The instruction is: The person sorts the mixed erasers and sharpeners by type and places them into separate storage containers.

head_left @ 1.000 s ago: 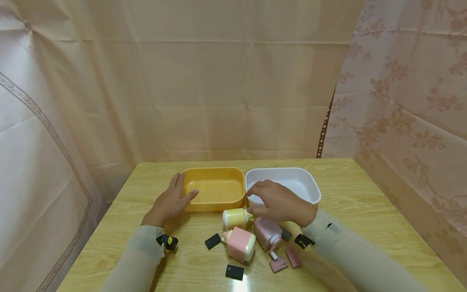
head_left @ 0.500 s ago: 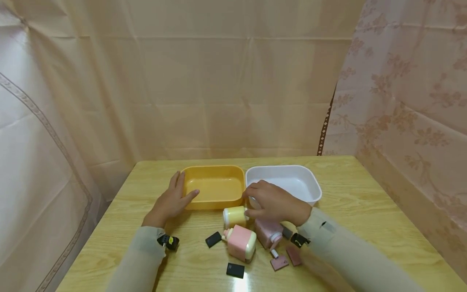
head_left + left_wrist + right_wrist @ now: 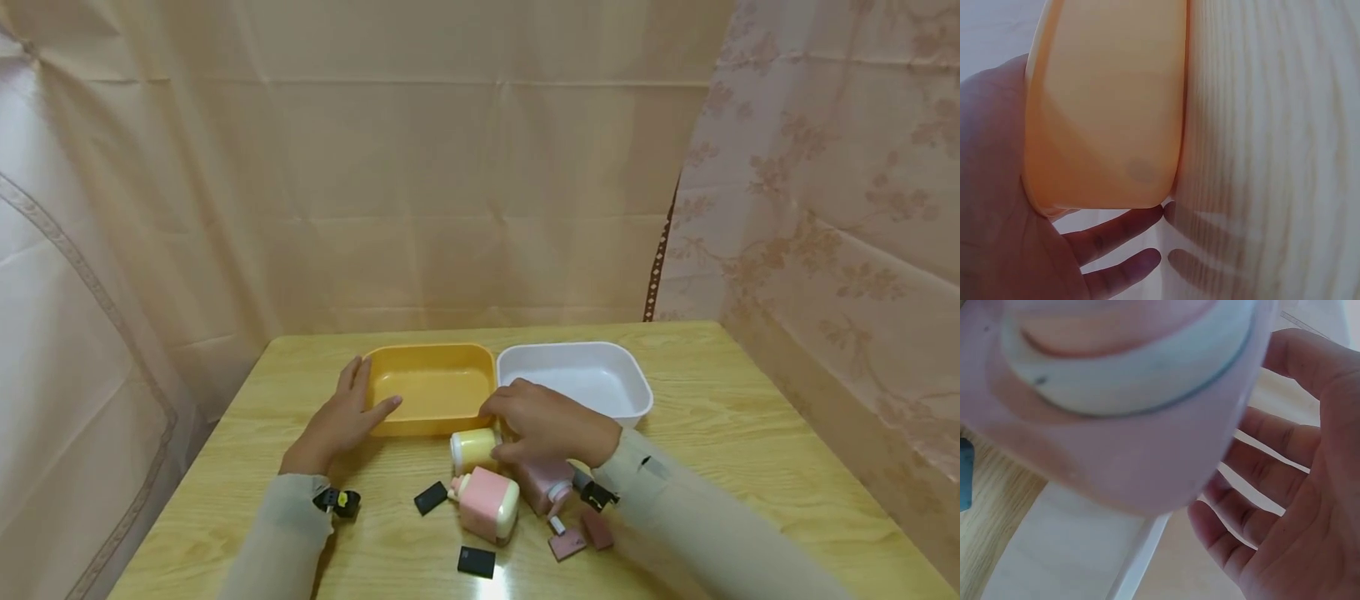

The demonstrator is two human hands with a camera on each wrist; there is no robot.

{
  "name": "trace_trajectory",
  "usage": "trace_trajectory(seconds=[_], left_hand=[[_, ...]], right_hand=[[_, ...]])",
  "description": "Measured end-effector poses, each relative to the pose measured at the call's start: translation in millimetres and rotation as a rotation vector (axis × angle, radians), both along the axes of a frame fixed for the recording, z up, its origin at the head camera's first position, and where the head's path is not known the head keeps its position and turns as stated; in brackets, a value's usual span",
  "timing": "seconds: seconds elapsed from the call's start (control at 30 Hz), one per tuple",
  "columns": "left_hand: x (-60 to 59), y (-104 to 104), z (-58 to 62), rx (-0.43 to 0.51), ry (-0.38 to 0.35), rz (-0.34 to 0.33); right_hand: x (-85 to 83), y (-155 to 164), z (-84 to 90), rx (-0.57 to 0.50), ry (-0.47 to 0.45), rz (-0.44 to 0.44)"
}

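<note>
Yellow bottle (image 3: 474,450): in the head view we find it on its side on the tabletop (image 3: 375,542), below mid-frame, in front of the yellow tray (image 3: 431,427). Of the two hands, the right hand (image 3: 551,423) bends over the bottle's right end; the left hand (image 3: 337,423) lies spread at the tray's left end. We would want the fingers clear of the pink-and-cream bottle (image 3: 489,506) just below.

In the left wrist view we see the palm against the tray, fingers extended and relaxed; light steadying seems enough.

In the right wrist view the mauve bottle (image 3: 1129,462) fills the upper left and hides the yellow one, so we cannot tell whether the hand grasps it. We would secure the pinch before any lift, avoiding the mauve bottle.
</note>
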State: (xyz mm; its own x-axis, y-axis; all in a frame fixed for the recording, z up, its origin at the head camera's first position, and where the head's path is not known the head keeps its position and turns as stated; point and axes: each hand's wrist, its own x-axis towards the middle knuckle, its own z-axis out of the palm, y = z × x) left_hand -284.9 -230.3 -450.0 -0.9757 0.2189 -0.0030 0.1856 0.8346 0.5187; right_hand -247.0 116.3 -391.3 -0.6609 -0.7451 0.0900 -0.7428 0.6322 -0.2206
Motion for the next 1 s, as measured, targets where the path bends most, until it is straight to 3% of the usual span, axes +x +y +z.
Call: trace_trajectory(seconds=[0.57,1.0], left_hand=[[-0.7,-4.7,3.1,-0.004,0.011,-0.018],[-3.0,-3.1,2.0,-0.021,0.023,-0.016]], right_hand=[[-0.7,-14.5,-0.8,0.044,0.007,0.068],[-3.7,-13.3,-4.9,0.049,0.059,0.064]])
